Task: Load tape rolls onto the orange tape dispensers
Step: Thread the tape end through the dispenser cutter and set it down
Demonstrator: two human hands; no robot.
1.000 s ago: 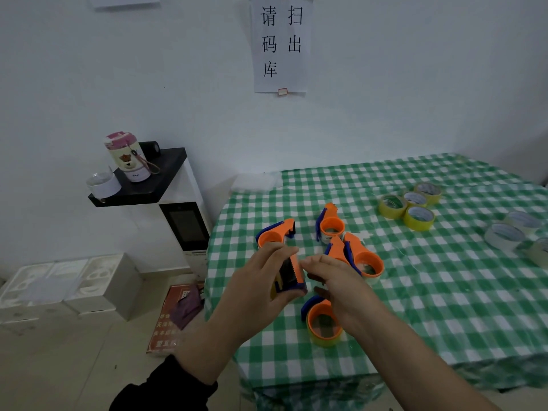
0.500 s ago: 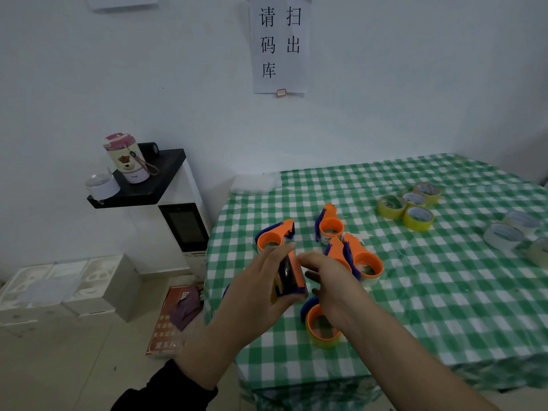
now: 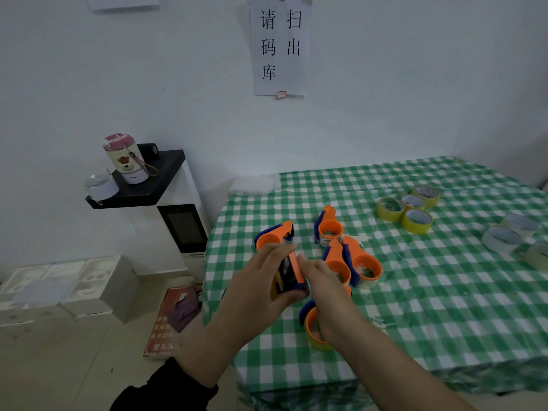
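Nearest, the left hand [image 3: 258, 292] curls its fingers and thumb round an orange and blue plastic tape dispenser [image 3: 292, 275]. It holds it, toothed edge up, above the near left corner of the table [image 3: 444, 307], which is covered in a green-and-white checked cloth. The right hand [image 3: 327, 287] lies against the dispenser's right side with its index fingertip near the top; whether it pinches I cannot tell. Under the right wrist a second orange dispenser [image 3: 311, 332] lies on the cloth, partly hidden. Farther on lie four more orange dispensers [image 3: 363, 264], two of them side by side. Beyond them, to the right, four yellow tape rolls [image 3: 416, 221] sit clustered, with clear tape rolls [image 3: 501, 238] near the right edge.
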